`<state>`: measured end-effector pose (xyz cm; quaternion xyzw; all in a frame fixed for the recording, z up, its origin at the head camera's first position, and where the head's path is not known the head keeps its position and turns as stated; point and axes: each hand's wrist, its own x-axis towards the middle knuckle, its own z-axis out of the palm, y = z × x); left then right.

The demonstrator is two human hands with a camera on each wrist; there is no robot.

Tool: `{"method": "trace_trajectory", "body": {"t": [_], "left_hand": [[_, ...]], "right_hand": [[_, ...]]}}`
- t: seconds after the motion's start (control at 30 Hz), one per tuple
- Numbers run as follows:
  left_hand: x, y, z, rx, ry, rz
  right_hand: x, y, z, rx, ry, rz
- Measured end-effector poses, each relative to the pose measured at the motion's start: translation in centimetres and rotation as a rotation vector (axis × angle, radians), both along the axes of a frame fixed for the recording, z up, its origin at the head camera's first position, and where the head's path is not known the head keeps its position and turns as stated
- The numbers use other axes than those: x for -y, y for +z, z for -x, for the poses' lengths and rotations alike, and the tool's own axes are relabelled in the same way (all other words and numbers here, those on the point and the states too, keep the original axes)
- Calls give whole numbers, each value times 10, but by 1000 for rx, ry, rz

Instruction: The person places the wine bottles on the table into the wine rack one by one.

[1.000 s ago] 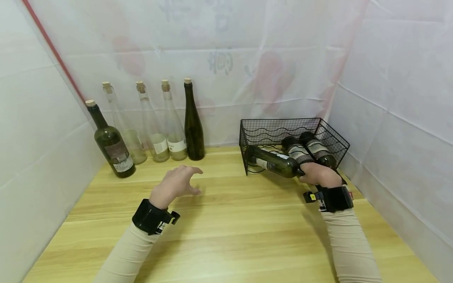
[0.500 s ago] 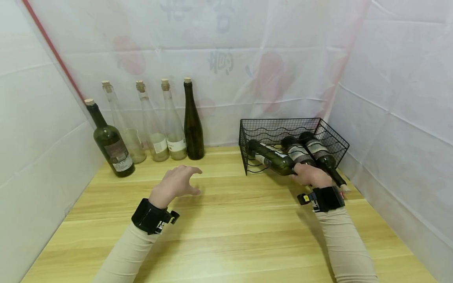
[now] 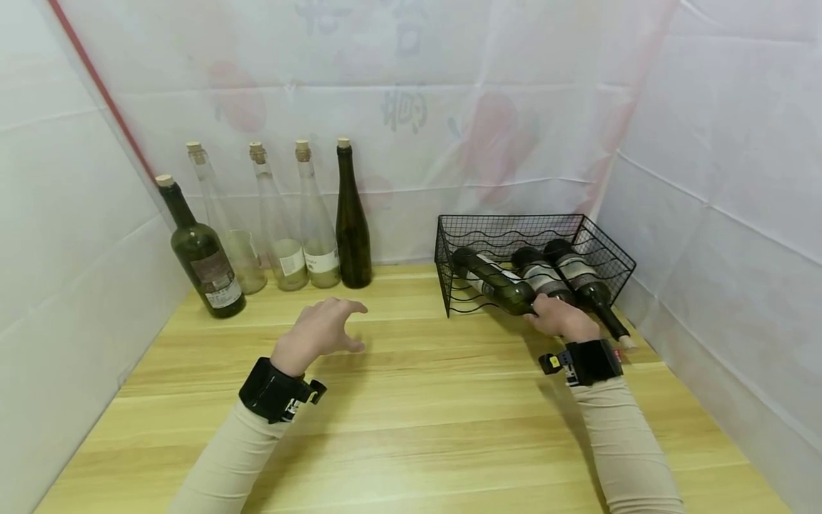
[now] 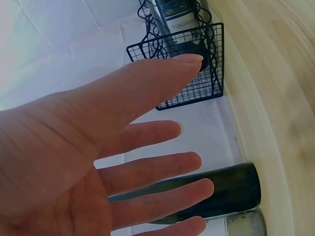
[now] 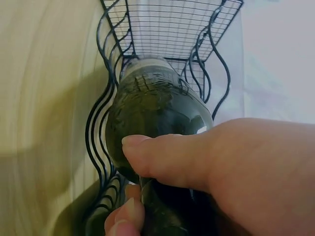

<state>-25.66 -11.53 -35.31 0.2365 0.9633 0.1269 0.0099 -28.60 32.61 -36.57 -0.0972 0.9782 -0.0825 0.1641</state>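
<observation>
My right hand (image 3: pixel 560 319) grips the neck of a dark green wine bottle (image 3: pixel 510 291), thumb along its shoulder in the right wrist view. That bottle lies slanted at the left end of a black wire wine rack (image 3: pixel 514 216), its base toward the back. Two more labelled wine bottles lie in the rack, one beside the held bottle (image 3: pixel 539 271) and one farther right (image 3: pixel 581 275) with its corked neck poking out the front. My left hand (image 3: pixel 317 334) is held over the table, thumb and fingers spread, holding nothing; in the left wrist view its palm (image 4: pixel 54 162) shows.
Along the back left stand corked bottles: a wide green one (image 3: pixel 208 268), several clear ones (image 3: pixel 320 250) and a slim dark one (image 3: pixel 353 235). White cloth walls (image 3: pixel 411 164) enclose the wooden table (image 3: pixel 417 428) at the back and sides.
My right hand has shifted left and slightly up, swinging the bottle's neck away from the right-hand bottle, whose neck now shows. The held bottle lies further into the rack. My left hand stays put.
</observation>
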Motion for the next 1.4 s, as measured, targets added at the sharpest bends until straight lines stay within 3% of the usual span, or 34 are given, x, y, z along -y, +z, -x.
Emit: {"method": "trace_trajectory", "body": {"t": [0.2, 0.47, 0.63, 0.83, 1.0, 1.4], "left_hand": [[-1, 1, 0, 8, -7, 17], [-2, 1, 0, 24, -4, 18], [-3, 0, 1, 32, 0, 23], [-1, 0, 1, 30, -4, 24], [-2, 0, 1, 23, -12, 17], [-2, -1, 0, 26, -7, 13]], "right_hand": [[5, -7, 4, -9, -9, -4], [10, -15, 6, 1, -94, -7], [10, -17, 6, 13, -90, 36], [15, -11, 2, 103, -190, 74], [12, -11, -1, 140, -265, 30], [21, -14, -4, 110, -225, 33]]}}
